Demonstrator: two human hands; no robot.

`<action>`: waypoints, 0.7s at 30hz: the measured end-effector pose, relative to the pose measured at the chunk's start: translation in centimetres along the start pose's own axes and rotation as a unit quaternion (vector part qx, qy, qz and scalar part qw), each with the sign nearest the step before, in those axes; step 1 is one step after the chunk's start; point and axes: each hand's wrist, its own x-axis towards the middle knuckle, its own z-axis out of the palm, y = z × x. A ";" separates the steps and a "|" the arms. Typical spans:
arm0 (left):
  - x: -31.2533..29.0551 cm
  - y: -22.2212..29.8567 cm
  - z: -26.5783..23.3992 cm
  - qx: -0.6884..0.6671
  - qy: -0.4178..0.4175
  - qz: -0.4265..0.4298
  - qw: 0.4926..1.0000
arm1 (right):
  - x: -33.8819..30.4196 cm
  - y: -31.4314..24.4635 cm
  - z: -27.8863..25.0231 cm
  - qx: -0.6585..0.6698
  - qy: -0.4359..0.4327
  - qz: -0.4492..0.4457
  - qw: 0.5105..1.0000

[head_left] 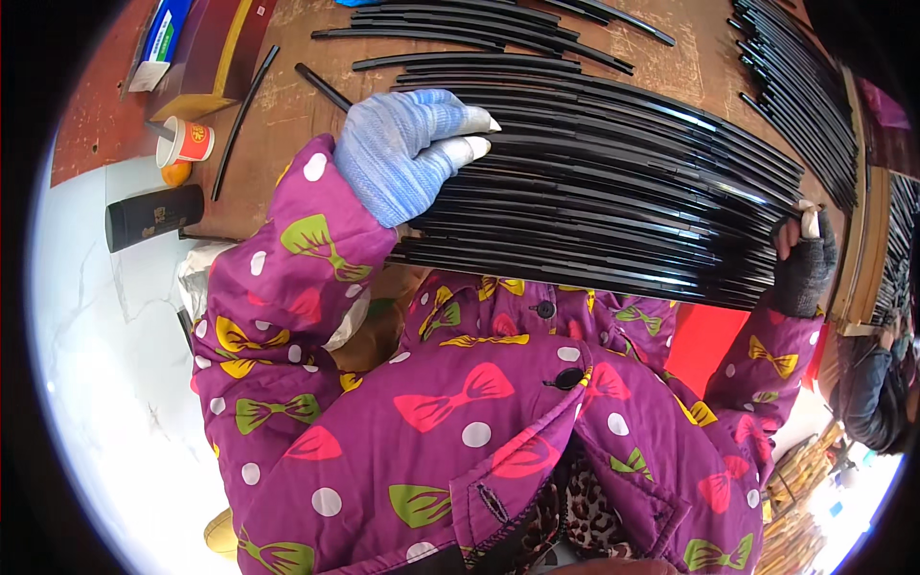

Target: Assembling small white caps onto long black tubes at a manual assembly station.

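Many slim black rods (594, 182) lie side by side in a wide layer on the brown table before me. My left hand (398, 153), in a blue knitted glove with white fingertips, is over the left part of the layer. Its thumb and forefinger close around a black rod, their tips a little apart. At the right end of the rods is my right hand (805, 259), in a dark glove with bare or white-tipped fingers. Those fingers are curled at the rod ends and seem to pinch one; the exact grip is partly hidden.
More black rods (795, 105) are stacked at the far right, and others at the back. A loose rod (244, 125) lies left, near a red-and-white paper cup (187, 142), an orange fruit (176, 173), a dark cylindrical case (153, 217) and a maroon box (206, 57). Another person's sleeve (867, 393) shows far right.
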 end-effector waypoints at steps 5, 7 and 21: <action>0.2 0.4 0.5 0.052 0.005 0.023 0.998 | -1.4 0.1 5.0 -0.132 -0.020 -0.104 0.986; 0.7 0.4 1.4 0.036 0.028 0.072 0.996 | -2.9 -0.9 9.9 -0.199 0.001 -0.037 0.979; -0.3 -2.2 -0.4 0.049 0.013 -0.020 0.999 | -1.9 0.1 5.6 -0.083 0.035 -0.003 0.996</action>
